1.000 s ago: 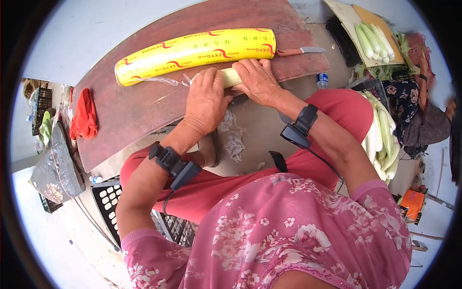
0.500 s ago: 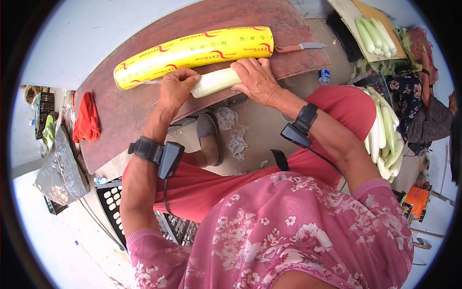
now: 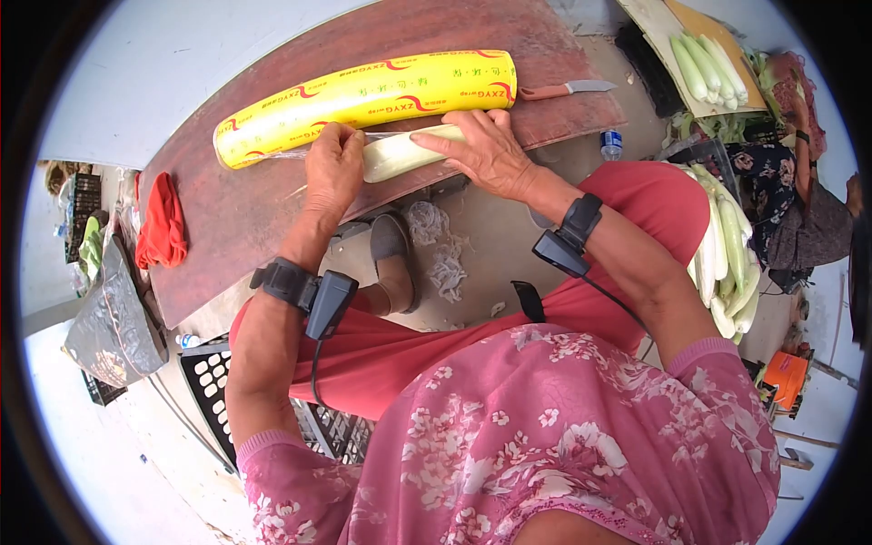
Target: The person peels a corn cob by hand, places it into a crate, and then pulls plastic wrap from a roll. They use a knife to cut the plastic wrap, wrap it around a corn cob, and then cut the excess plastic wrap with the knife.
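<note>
A pale green long vegetable (image 3: 406,156) lies at the near edge of the reddish board, just below a yellow roll of wrap (image 3: 368,94). Clear film stretches from the roll towards its left end. My left hand (image 3: 335,168) is closed in a pinch on the film beside that end. My right hand (image 3: 488,153) rests over the vegetable's right end, thumb along its top and fingers reaching to the roll's lower edge.
A knife (image 3: 581,87) lies right of the roll on the reddish board (image 3: 218,204). A red cloth (image 3: 163,222) hangs at the left. More pale vegetables (image 3: 727,250) are piled at the right, others on a board (image 3: 708,68). Another person's arm (image 3: 803,136) shows far right.
My left hand has shifted slightly left and up off the vegetable's end, its fingers now curled in. My right thumb has moved left along the top of the vegetable.
</note>
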### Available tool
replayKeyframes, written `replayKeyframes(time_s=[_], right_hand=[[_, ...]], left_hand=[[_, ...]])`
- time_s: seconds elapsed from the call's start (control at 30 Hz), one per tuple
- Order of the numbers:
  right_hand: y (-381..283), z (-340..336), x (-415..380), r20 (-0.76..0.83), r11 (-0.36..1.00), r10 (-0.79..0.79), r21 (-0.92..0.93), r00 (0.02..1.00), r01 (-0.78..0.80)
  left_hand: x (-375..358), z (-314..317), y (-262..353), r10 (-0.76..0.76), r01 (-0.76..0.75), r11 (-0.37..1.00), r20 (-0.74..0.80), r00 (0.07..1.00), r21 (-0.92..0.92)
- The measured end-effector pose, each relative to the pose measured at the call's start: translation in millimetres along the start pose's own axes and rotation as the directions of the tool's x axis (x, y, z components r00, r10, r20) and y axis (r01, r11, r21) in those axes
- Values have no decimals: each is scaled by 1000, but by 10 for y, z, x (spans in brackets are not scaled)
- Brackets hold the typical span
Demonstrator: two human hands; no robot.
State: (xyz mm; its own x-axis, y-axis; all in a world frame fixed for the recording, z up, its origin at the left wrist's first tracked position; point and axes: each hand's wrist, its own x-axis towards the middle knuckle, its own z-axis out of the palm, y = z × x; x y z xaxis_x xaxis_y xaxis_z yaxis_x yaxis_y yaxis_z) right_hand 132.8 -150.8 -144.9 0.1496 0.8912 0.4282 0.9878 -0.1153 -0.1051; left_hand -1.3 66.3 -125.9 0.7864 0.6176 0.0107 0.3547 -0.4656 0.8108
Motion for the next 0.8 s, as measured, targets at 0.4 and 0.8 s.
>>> replayKeyframes(time_s=[0.4, 0.8], right_hand=[[-51, -13, 39, 86, 988, 123, 87, 989, -131], [-83, -76, 103, 117, 970, 186, 137, 975, -202]], left_hand=[[30, 30, -11, -95, 95, 996, -1, 996, -6], [229, -80, 36, -410, 476, 818, 251, 877, -325]])
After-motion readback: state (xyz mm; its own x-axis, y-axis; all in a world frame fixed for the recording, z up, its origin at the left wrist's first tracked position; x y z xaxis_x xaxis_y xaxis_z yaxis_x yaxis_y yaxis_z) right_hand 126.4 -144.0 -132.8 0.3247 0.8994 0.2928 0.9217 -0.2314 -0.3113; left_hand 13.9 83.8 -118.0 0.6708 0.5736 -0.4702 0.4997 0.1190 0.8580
